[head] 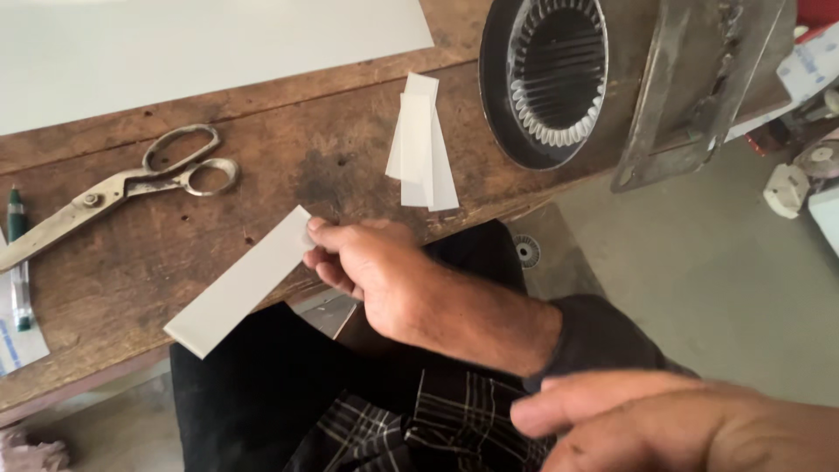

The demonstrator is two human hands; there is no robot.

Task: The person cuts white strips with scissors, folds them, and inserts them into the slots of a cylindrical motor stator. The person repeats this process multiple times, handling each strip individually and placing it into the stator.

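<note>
Where the wooden surface meets its near edge: pen, scissors, then a white paper strip overhanging, long axis running down-left from the grip. One hand pinches its upper-right end; strip pile beyond; the other hand lower right, holding nothing visible, half-curled

Bare hands, dark rolled-up sleeve, black trousers, dark plaid cloth with pale lines

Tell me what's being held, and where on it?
The right hand pinches the white paper strip at its upper end; the left hand holds nothing.
</note>
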